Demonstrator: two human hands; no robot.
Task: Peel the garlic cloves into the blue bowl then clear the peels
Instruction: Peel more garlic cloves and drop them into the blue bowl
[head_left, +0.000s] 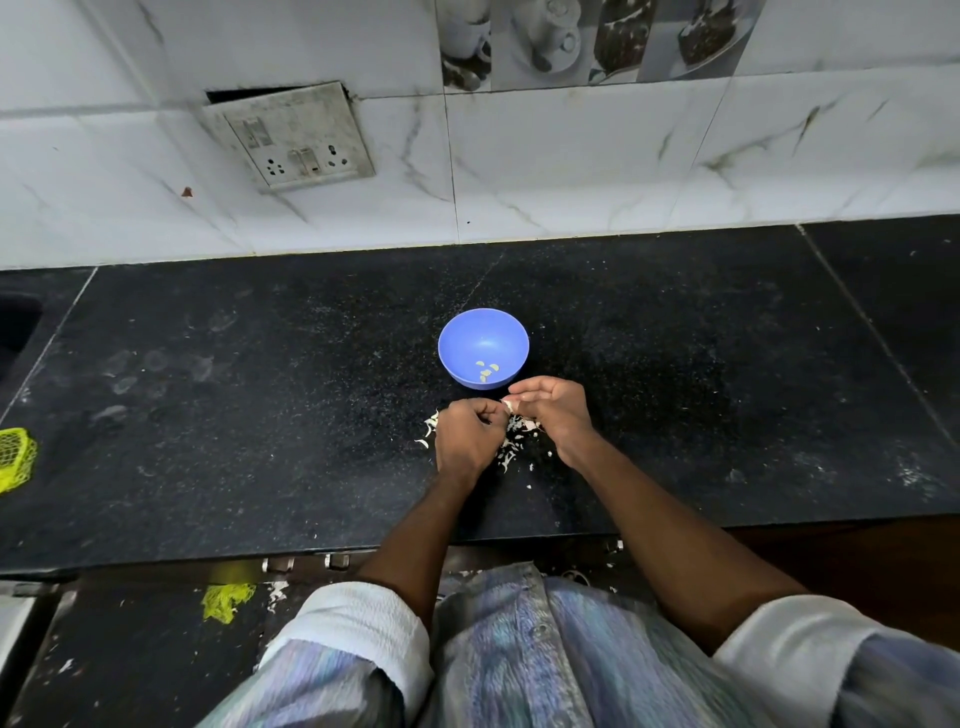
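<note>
A blue bowl stands on the black counter, with three peeled garlic cloves lying in its bottom. Just in front of the bowl my two hands meet over a scatter of white garlic peels. My right hand pinches a small pale garlic clove between thumb and fingers. My left hand has its fingers curled at the same clove, touching it from the left. More peels lie to the left of my left hand. Most of the clove is hidden by my fingers.
A tiled wall with a switch and socket plate rises behind the counter. A yellow mesh net lies at the counter's left edge, beside a dark sink opening. Another yellow net piece and peel scraps lie on the floor below.
</note>
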